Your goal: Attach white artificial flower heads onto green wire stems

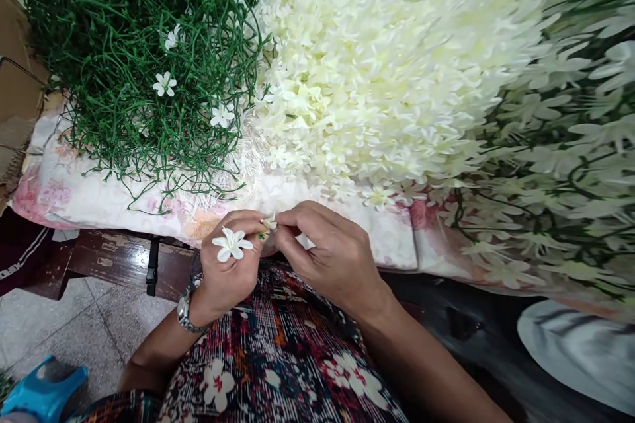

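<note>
Just beyond my lap, my two hands meet at the fingertips. My left hand [233, 281], with a watch on its wrist, is closed in a pinch on an artificial flower stem, whose green tip [261, 235] shows by the fingers. A white open flower [232, 244] sticks out over the back of that hand. Thumb and forefinger of my right hand [332, 248] pinch a small white blossom [269, 222] beside the green tip. Most of the stem is hidden by the left fingers.
A heap of green plastic stems [149, 33] lies at the left, beside a large pile of white-yellow blossoms [387, 73]. Finished-looking flower sprays [555, 165] lie at the right. Beneath is a floral cloth [99, 195]. A cardboard box [17, 79] stands far left, a blue stool [44, 390] below.
</note>
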### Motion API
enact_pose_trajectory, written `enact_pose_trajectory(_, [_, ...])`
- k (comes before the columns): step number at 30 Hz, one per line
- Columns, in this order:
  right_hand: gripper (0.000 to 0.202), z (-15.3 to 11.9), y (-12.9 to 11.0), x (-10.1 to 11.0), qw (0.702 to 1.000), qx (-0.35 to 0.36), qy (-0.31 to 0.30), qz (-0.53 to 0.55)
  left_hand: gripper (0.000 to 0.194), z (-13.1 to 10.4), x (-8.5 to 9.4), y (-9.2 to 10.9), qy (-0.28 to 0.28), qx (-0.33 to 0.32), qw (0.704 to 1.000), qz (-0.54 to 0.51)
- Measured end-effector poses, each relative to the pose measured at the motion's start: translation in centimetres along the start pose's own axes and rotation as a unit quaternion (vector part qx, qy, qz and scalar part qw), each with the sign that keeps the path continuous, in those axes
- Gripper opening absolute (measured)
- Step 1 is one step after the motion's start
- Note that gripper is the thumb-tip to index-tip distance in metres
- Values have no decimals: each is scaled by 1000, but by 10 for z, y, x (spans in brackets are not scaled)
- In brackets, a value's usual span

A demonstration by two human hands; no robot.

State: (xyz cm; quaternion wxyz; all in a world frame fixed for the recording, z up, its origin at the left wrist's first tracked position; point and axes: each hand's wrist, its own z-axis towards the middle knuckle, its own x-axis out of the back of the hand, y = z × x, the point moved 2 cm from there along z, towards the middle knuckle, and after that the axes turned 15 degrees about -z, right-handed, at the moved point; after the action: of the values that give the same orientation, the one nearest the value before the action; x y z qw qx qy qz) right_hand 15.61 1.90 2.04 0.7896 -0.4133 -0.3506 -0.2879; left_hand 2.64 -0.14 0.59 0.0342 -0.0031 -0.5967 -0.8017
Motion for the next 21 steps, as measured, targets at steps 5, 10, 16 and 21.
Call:
enact_pose_trajectory(5, [7, -5, 1, -2, 998, -25, -12, 47, 14, -6, 3, 0, -3, 23, 998, -52])
enact_pose_trajectory(10, [8, -9, 0, -2, 998, -7, -16, 63, 12, -9, 3, -8, 35, 126, 984, -123])
enact_pose_trajectory(16, [9, -11, -4, -3, 999, 22, 21, 38, 3, -4, -1, -10, 34, 128, 973, -191])
enact_pose_trajectory(21, [28, -13, -4, -4, 998, 56, 31, 17, 5, -5, -3, -12, 39, 187, 940, -284])
